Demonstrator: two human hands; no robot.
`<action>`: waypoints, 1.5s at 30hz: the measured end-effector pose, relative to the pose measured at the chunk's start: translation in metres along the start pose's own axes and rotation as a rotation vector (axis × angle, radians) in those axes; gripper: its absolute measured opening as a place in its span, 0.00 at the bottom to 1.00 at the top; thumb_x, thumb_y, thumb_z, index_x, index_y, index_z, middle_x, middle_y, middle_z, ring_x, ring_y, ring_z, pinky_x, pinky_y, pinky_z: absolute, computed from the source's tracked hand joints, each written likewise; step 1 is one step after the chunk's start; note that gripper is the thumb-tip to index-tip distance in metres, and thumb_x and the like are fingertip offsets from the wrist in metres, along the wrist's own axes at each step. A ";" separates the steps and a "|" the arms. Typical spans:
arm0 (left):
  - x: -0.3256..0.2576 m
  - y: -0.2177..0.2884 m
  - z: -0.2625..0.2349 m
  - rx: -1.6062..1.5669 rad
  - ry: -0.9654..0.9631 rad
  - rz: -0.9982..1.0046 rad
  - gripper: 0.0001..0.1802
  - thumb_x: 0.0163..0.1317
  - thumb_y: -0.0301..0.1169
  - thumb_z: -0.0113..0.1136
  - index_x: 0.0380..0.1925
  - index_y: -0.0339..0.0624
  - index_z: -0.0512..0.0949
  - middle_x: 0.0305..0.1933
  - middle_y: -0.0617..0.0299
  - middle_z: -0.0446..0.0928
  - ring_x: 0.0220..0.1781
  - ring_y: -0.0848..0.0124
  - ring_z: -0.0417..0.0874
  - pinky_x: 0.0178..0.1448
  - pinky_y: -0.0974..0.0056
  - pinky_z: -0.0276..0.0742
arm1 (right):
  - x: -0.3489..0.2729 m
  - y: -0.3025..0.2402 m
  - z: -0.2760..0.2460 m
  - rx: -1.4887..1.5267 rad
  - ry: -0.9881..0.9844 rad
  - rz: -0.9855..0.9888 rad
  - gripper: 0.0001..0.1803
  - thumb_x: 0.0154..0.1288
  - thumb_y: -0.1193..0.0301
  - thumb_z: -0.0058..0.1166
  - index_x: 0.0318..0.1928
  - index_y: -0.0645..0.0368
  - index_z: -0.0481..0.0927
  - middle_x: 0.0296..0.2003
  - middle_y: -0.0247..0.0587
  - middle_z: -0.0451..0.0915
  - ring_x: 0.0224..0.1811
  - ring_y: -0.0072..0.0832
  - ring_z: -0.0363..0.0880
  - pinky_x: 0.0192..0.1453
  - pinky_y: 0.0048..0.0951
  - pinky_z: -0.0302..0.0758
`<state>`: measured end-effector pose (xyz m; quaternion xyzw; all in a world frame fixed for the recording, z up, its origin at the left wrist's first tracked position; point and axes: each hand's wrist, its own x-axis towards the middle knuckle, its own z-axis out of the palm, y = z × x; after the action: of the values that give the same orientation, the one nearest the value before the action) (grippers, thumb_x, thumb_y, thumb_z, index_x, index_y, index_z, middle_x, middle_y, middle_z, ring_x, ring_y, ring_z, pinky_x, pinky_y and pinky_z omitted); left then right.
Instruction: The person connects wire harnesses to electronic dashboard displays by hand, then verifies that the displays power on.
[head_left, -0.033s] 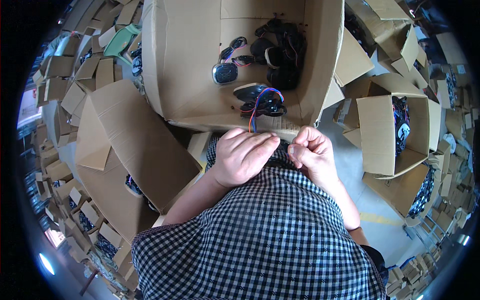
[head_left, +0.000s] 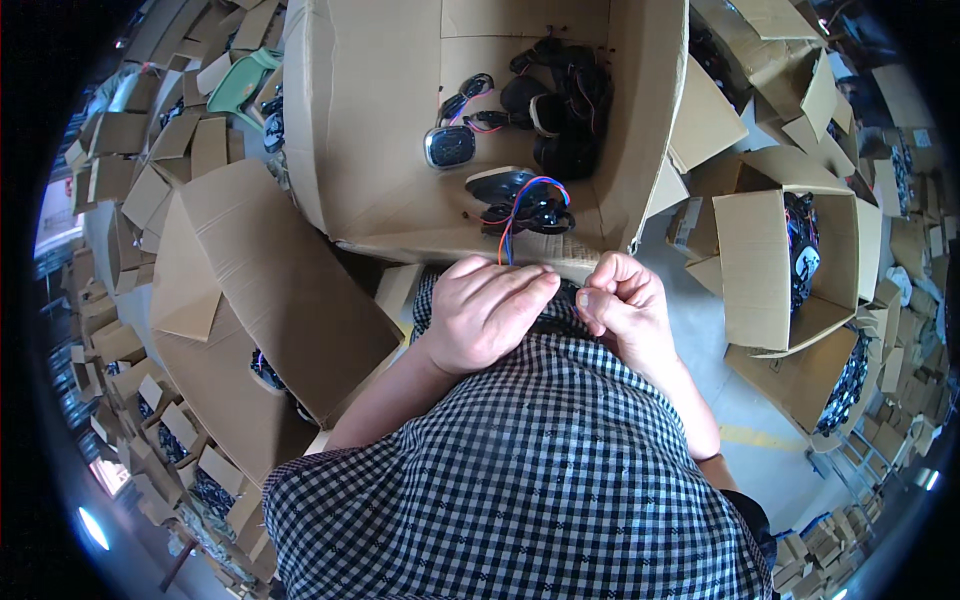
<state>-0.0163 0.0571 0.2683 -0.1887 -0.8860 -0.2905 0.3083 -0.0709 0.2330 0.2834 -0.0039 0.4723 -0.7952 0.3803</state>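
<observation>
My left hand [head_left: 490, 312] is closed at the near edge of a large open cardboard box [head_left: 380, 215]. Red and blue wires [head_left: 507, 245] run down from inside the box and go under its fingers. They arch up from a dark oval-faced part with a coiled black cable [head_left: 540, 215], lying just inside the near wall. My right hand [head_left: 628, 305], close beside the left, has thumb and forefinger pinched together. Whatever is between those fingertips is too small or hidden to make out. Deeper in the box lie a glossy rounded part [head_left: 450, 147] and several black wired parts [head_left: 565, 100].
An opened carton [head_left: 270, 280] leans at my left, its flap reaching near my left forearm. To the right, another open carton [head_left: 755, 270] holds black wired parts. A green plastic chair [head_left: 240, 85] stands at the far left. Many more cartons surround me on the grey floor [head_left: 690, 325].
</observation>
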 end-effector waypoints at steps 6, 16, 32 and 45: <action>-0.003 0.001 -0.002 -0.032 -0.001 0.000 0.08 0.48 0.26 0.58 0.30 0.38 0.78 0.30 0.59 0.80 0.28 0.71 0.81 0.29 0.69 0.69 | 0.000 0.001 0.001 0.081 0.006 0.054 0.07 0.56 0.85 0.48 0.27 0.60 0.69 0.17 0.29 0.70 0.17 0.13 0.65 0.22 0.16 0.61; -0.009 -0.001 -0.007 -0.052 -0.030 -0.023 0.10 0.47 0.26 0.58 0.32 0.37 0.79 0.32 0.59 0.80 0.29 0.71 0.81 0.30 0.69 0.70 | 0.002 0.008 0.007 0.081 0.004 0.073 0.08 0.56 0.85 0.47 0.28 0.59 0.69 0.17 0.28 0.70 0.17 0.12 0.64 0.21 0.15 0.60; -0.035 -0.003 -0.031 -0.179 -0.173 -0.064 0.11 0.47 0.28 0.61 0.33 0.37 0.78 0.36 0.58 0.80 0.33 0.68 0.81 0.34 0.65 0.75 | -0.009 0.010 0.020 -0.492 -0.190 0.120 0.07 0.58 0.79 0.55 0.26 0.61 0.71 0.19 0.24 0.69 0.22 0.09 0.64 0.25 0.15 0.62; -0.050 -0.157 0.084 -0.148 -0.970 -1.423 0.30 0.58 0.50 0.49 0.49 0.35 0.70 0.51 0.48 0.74 0.50 0.61 0.77 0.50 0.58 0.73 | 0.001 0.010 0.021 -0.448 -0.462 0.152 0.04 0.58 0.80 0.55 0.30 0.62 0.72 0.23 0.26 0.74 0.26 0.11 0.69 0.31 0.16 0.67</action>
<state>-0.0964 -0.0168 0.1192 0.2882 -0.8060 -0.3588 -0.3723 -0.0581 0.2142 0.2875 -0.2327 0.5356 -0.6191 0.5251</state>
